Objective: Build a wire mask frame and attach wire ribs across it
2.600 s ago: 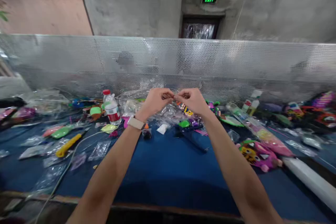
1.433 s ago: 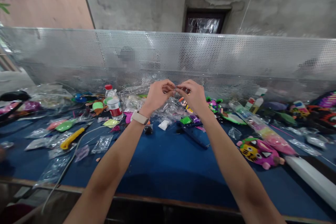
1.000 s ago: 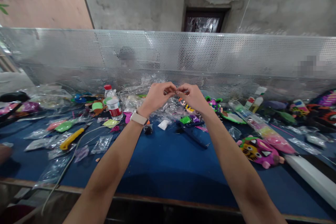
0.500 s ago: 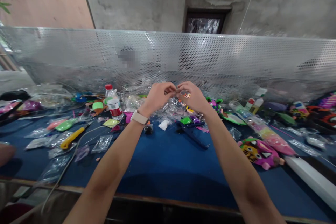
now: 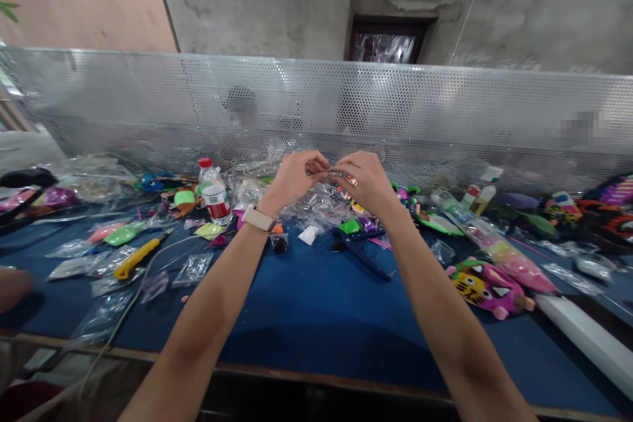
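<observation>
My left hand, with a pale watch band at the wrist, is raised over the far side of the blue table. Its thumb and fingers are pinched together. Facing it, my right hand is pinched the same way, and the fingertips of both almost meet. Between them is something small and thin that I cannot make out. Clear plastic wrapping lies behind and below the hands. Under them on the table are a white packet, a green packet and a dark tool-like piece.
To the left stand a red-capped bottle and a yellow cutter knife. On the right lie a colourful animal-faced pouch and a white box. A perforated metal screen closes the back. Another person's hand shows at the left edge.
The fingertips have drawn slightly apart, and a thin thing now shows between them. Both hands otherwise stay in nearly the same place.
</observation>
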### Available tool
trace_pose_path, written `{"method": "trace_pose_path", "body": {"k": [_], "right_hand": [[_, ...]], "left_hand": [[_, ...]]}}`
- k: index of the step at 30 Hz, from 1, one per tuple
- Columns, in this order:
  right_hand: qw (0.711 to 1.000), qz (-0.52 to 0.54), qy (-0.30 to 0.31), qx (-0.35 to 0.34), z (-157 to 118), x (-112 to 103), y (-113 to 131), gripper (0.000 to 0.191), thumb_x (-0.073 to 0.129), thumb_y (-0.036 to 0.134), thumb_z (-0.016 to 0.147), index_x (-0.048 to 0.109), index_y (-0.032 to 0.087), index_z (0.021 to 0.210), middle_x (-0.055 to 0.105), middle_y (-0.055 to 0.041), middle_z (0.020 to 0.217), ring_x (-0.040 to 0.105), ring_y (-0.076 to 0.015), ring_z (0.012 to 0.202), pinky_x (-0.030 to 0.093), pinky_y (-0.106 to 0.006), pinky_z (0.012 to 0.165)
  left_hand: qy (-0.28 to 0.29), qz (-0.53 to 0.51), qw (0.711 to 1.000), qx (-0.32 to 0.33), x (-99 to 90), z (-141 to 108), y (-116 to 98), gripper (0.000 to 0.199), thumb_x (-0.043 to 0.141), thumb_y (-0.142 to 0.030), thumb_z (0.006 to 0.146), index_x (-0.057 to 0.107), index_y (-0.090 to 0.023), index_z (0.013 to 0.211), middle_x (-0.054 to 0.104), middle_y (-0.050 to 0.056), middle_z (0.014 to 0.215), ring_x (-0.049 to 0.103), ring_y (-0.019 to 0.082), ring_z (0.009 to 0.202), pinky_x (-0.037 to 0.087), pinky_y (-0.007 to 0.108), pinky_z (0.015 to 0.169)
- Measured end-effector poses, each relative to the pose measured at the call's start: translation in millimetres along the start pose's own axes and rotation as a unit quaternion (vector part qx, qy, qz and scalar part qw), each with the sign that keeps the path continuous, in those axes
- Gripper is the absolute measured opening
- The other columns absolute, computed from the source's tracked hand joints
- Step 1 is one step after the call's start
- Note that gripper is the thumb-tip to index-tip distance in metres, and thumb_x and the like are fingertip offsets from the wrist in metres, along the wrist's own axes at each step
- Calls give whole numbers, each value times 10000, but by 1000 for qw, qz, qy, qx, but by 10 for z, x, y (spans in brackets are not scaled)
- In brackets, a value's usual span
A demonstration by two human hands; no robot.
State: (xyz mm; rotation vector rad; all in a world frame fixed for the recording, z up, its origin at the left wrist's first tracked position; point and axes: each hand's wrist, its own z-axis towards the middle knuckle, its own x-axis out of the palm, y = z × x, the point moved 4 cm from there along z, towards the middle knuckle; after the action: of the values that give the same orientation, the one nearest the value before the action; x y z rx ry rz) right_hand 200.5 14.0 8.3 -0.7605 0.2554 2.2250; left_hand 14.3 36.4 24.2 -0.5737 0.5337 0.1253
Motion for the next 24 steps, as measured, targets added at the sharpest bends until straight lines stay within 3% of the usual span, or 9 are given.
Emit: {"method": "trace_pose_path", "body": {"k": [9, 14, 17, 21, 24], "right_hand": [[998, -3, -57, 9, -7, 35, 117, 200, 556, 323, 1068, 751, 280, 1060, 757, -87, 1085, 626, -309, 1166, 431, -520, 1077], [985, 103, -91, 105, 19, 53, 58, 208, 578, 351, 1015, 718, 275, 880, 752, -62, 967, 648, -285, 1045, 486, -468, 987], [950, 228, -60, 203, 35, 101, -66, 211, 640, 392, 916, 715, 255, 775, 736, -38, 839, 656, -260, 911, 508, -419, 889], [866, 402, 19, 298, 17, 196, -189, 214, 701, 410, 791, 742, 230, 683, 722, -24, 730, 660, -227, 801, 501, -365, 787], [853, 426, 39, 300, 12, 185, -195, 215, 715, 400, 784, 747, 225, 664, 737, -30, 736, 672, -222, 799, 506, -368, 799]], "left_hand": [[-27, 66, 997, 33, -11, -18, -40, 20, 750, -226, 938, 735, -217, 927, 795, 33, 871, 768, 186, 834, 619, 328, 812], [-23, 93, 995, 37, 23, -28, -101, 34, 710, -217, 966, 742, -226, 969, 799, 26, 892, 757, 187, 843, 606, 321, 823], [-6, 131, 989, 72, 54, -42, -136, 97, 661, -198, 1000, 750, -238, 1004, 806, 25, 950, 746, 179, 856, 581, 310, 828], [18, 176, 978, 111, 91, -64, -147, 140, 630, -222, 1032, 755, -272, 1069, 817, 17, 1050, 752, 180, 900, 562, 313, 837], [17, 160, 983, 92, 112, -60, -146, 117, 646, -209, 1013, 745, -267, 1035, 819, 9, 1015, 754, 179, 873, 569, 315, 813]]}}
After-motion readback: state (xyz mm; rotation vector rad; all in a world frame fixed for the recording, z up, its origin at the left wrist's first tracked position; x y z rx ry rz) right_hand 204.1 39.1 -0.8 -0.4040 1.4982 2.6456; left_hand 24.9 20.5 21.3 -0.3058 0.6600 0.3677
